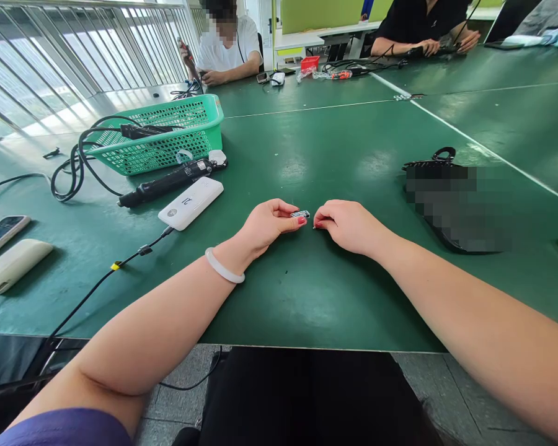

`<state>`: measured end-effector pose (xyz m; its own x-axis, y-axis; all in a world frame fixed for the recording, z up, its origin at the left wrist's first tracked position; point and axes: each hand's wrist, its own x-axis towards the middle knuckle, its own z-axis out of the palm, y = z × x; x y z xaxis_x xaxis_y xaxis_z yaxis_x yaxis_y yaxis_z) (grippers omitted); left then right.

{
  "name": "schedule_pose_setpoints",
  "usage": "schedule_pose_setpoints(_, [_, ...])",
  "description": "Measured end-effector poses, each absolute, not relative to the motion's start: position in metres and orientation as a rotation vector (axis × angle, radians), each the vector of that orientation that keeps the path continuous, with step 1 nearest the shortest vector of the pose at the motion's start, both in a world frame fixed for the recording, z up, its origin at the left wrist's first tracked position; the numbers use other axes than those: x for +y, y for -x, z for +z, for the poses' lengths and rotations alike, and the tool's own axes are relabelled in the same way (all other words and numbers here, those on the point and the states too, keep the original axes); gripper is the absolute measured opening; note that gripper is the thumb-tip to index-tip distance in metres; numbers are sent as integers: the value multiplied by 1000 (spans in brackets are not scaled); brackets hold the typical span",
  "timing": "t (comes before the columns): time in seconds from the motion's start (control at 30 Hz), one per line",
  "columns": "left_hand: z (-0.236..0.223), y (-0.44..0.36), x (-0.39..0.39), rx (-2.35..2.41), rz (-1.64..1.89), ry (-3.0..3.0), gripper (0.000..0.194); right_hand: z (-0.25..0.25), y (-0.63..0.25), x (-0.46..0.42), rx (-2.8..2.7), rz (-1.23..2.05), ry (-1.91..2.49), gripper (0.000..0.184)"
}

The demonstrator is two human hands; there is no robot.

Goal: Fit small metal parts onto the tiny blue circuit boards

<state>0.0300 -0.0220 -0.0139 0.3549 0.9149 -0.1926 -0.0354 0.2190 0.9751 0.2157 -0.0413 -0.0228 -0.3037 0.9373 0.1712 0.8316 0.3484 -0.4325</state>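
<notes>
Just above the green tabletop (348,297), my left hand (270,224) is closed, pinching a small silvery-grey part (300,214) between thumb and fingers. Its exact kind is too small to make out. Close by on the right, my right hand (346,224) has its fingertips pressed together and pointing at the part. A tiny light speck shows at those fingertips, but I cannot tell what it is. A narrow gap separates the two hands. A white power bank (190,203) with a cable plugged in lies left of my left hand.
Left of the hands are a green basket (167,145), a black electric screwdriver (172,181) and a looped black cable (79,167). Two phone-like devices (16,266) lie at the far left. A black pouch (451,210) sits right. Two people (230,49) work across the table.
</notes>
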Motion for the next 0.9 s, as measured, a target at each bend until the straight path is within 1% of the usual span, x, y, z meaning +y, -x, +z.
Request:
schedule_pose_setpoints(0.33, [-15,-29,-22,984,815,-1198,32,-26,-211,-36,-2146,294,1481,21])
schedule_pose_setpoints(0.53, [-13,-30,-22,1006,820,-1203,31,-30,-211,-32,-2056,324,1497,21])
schedule_pose_setpoints(0.67, [-13,-31,-22,1016,820,-1204,30,-32,-212,-24,-1951,339,1575,14])
schedule_pose_setpoints(0.77, [-14,-31,-22,1012,819,-1213,30,-31,-212,-17,-1893,425,1642,11])
schedule_pose_setpoints(0.9, [-14,-30,-22,1014,819,-1221,29,-29,-214,-11,-1843,589,1712,13])
